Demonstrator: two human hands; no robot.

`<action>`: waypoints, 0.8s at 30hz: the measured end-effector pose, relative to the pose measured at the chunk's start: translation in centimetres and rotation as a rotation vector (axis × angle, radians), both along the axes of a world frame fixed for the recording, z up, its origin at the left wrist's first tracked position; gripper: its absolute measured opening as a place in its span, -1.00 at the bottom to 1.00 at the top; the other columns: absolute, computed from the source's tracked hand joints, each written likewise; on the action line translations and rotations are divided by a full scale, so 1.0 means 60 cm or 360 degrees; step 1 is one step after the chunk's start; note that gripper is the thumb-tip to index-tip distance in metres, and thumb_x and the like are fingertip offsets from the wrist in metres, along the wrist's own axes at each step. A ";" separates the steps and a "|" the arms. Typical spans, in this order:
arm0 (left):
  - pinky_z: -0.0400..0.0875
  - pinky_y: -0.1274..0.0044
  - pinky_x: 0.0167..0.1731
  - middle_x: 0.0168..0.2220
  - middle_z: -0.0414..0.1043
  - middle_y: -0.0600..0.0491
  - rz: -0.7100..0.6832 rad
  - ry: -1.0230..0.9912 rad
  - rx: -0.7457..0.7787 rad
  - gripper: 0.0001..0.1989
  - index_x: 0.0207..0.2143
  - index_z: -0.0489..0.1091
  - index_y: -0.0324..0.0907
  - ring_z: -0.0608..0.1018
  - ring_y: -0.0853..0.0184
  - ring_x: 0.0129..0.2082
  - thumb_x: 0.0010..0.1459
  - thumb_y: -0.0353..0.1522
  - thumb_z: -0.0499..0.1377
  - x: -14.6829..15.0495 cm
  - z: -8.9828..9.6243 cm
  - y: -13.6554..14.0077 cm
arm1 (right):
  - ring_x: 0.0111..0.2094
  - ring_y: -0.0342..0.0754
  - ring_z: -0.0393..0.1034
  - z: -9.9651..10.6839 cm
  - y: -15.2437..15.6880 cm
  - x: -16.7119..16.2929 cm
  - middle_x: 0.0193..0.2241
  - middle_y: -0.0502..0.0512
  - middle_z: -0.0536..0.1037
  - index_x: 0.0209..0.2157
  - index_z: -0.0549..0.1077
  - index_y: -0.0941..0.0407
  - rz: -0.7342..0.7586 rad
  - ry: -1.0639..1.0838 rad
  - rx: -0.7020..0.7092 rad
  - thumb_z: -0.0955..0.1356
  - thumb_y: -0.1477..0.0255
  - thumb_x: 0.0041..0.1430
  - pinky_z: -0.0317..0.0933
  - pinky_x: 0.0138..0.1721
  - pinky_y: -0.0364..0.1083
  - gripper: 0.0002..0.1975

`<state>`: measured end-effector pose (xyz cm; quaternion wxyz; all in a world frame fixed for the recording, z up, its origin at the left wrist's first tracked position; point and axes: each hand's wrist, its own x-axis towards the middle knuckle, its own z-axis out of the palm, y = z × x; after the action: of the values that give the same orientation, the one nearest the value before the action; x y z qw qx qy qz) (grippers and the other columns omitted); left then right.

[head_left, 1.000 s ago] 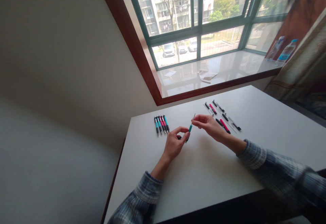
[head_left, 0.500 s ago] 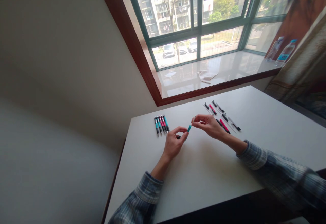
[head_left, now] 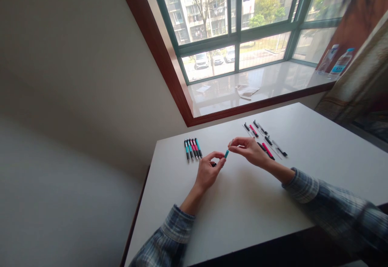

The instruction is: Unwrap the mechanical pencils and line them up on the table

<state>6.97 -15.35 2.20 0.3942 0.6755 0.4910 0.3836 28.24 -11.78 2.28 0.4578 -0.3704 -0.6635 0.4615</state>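
Observation:
Between the thumb and fingers of my left hand [head_left: 208, 170] is a teal pen barrel [head_left: 226, 153] with a black grip end, its teal end tilted up toward the right. My right hand [head_left: 247, 149] pinches a thin, pale piece [head_left: 231, 142], perhaps a refill, right at the barrel's upper end. Whether its tip is inside the barrel is too small to tell. Several assembled pens [head_left: 192, 149] in teal and pink with black grips lie in a row beyond my left hand. Behind my right hand, loose pen parts are spread out, among them a pink barrel [head_left: 268, 151] and a black clip piece [head_left: 283, 153].
The white table [head_left: 248, 206] meets a wall on the left. Beyond it, a window sill [head_left: 218, 101] holds a crumpled cloth [head_left: 247, 92], a paper [head_left: 203, 89] and two plastic bottles [head_left: 341, 64]. A curtain [head_left: 348, 83] hangs at the right.
Both hands keep almost the same pose, still pinching the barrel and the thin piece. The whole view has shifted very slightly; nothing has been let go.

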 end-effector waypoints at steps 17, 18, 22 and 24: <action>0.44 0.54 -0.42 -0.23 0.63 -0.01 -0.0013 0.0010 0.0044 -0.77 -0.21 0.60 -0.15 0.60 0.28 -0.32 0.21 -0.20 0.28 -0.001 0.003 0.000 | -0.29 0.00 0.48 0.002 -0.002 -0.003 -0.35 0.08 0.61 -0.33 0.57 0.10 -0.0032 0.0022 -0.0046 0.45 0.17 0.22 0.34 -0.22 -0.05 -0.73; 0.44 0.54 -0.42 -0.24 0.63 -0.01 -0.0012 0.0012 0.0045 -0.77 -0.21 0.60 -0.15 0.60 0.28 -0.32 0.21 -0.20 0.28 -0.001 0.002 0.000 | -0.30 -0.01 0.47 0.003 -0.002 -0.003 -0.36 0.08 0.61 -0.34 0.57 0.11 -0.0018 0.0008 -0.0041 0.45 0.17 0.22 0.34 -0.23 -0.05 -0.73; 0.43 0.54 -0.41 -0.24 0.63 0.00 -0.0010 0.0007 0.0033 -0.78 -0.22 0.60 -0.16 0.59 0.29 -0.33 0.21 -0.21 0.27 0.000 0.001 0.002 | -0.28 0.00 0.50 0.002 0.002 0.001 -0.32 0.09 0.64 -0.31 0.59 0.09 -0.0052 -0.0129 0.0096 0.43 0.21 0.24 0.36 -0.22 -0.04 -0.77; 0.42 0.55 -0.43 -0.25 0.63 0.00 -0.0008 0.0009 0.0019 -0.78 -0.21 0.59 -0.16 0.58 0.30 -0.34 0.21 -0.21 0.27 0.000 0.000 0.002 | -0.27 0.00 0.51 0.001 0.004 0.003 -0.30 0.09 0.65 -0.30 0.59 0.08 -0.0074 -0.0184 0.0156 0.43 0.22 0.26 0.35 -0.22 -0.04 -0.79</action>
<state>6.97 -15.21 2.17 0.3897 0.6803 0.4881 0.3836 28.41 -11.56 2.36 0.4468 -0.3889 -0.7018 0.3957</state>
